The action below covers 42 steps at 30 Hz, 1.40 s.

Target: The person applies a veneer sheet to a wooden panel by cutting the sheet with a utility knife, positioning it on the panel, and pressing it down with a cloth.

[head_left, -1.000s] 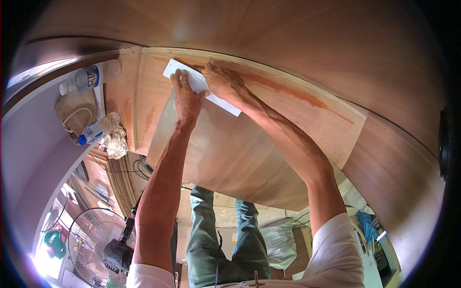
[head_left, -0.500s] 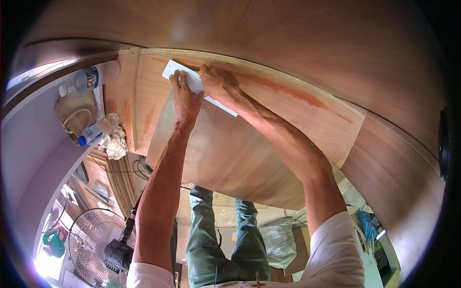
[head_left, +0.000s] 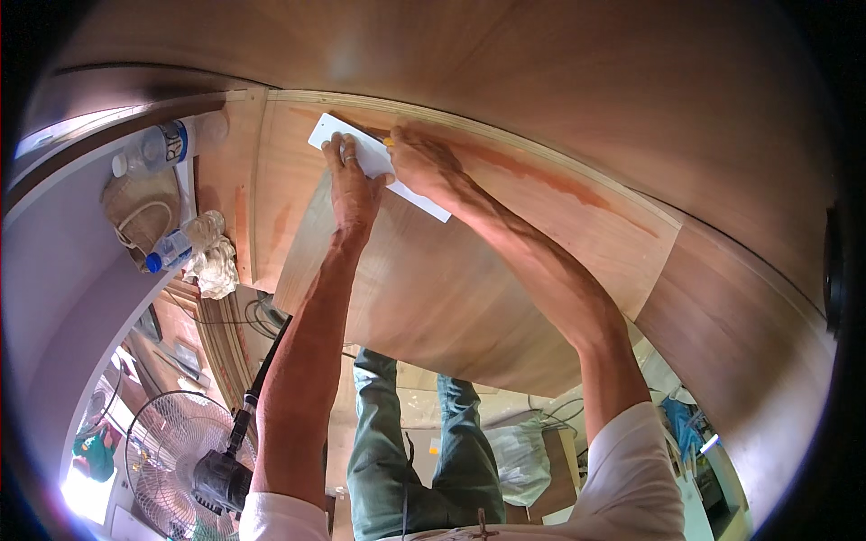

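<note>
A long white flat strip (head_left: 420,206) with a small hole near its far end lies slantwise across a wooden panel (head_left: 514,203) and the edge of a grey-brown wood sheet (head_left: 433,288). My left hand (head_left: 354,185) presses on the strip, fingers stretched out and thumb apart. Right beside it, my right hand (head_left: 424,167) is closed around a small tool at the strip's far edge. Only a yellow bit of that tool shows by the fingers; the rest is hidden in the hand. The wood sheet slopes down toward my legs.
Plastic bottles (head_left: 171,251) and a crumpled clear bag (head_left: 215,270) sit at the left on the panel's side. A standing fan (head_left: 185,451) is at the lower left. A white plastic bag (head_left: 521,464) lies on the floor by my legs. Reddish-brown smears (head_left: 541,180) mark the panel.
My right hand has slid a little to the right along the strip's far edge with the yellow tool. The left thumb has spread slightly; the left hand still rests on the strip.
</note>
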{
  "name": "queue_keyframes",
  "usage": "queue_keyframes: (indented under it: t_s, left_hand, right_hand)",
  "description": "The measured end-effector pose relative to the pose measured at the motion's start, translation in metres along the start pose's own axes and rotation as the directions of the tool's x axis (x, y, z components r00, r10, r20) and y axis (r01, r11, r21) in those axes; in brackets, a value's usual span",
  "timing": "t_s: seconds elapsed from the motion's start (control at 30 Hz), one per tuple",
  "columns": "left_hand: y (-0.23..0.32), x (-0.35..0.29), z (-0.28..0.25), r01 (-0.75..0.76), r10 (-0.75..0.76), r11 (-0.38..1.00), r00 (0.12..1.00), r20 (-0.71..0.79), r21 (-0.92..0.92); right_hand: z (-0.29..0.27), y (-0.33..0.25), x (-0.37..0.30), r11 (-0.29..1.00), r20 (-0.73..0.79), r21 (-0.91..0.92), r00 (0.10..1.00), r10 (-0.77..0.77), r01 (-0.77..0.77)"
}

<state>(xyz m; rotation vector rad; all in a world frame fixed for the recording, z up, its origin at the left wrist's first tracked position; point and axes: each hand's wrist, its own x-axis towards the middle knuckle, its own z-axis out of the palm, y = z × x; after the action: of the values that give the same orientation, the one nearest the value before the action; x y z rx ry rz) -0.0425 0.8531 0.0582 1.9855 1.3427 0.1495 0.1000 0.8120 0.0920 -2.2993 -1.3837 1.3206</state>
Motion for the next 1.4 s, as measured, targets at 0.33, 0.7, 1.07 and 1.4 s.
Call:
queue_keyframes:
  t_s: [0.33,0.7,1.07,1.4]
  left_hand:
    - [0.008,0.002,0.001,0.008,-0.008,1.000,1.000,0.026,-0.009]
    - [-0.008,0.003,0.009,-0.129,0.135,0.987,0.989,-0.061,0.100]
    - [-0.015,0.001,0.005,-0.071,0.073,0.981,0.997,-0.007,0.181]
    - [0.011,0.005,0.035,-0.025,0.023,0.999,0.997,0.067,0.032]
  right_hand:
    - [0.012,0.010,0.013,0.998,-0.163,0.031,0.985,-0.052,0.058]
    - [-0.004,-0.002,0.001,0.996,-0.059,-0.054,0.996,-0.067,0.064]
    - [-0.004,-0.002,-0.013,0.991,-0.166,0.123,0.985,-0.035,0.056]
    - [0.095,-0.143,0.096,0.941,-0.458,0.076,0.850,-0.260,0.329]
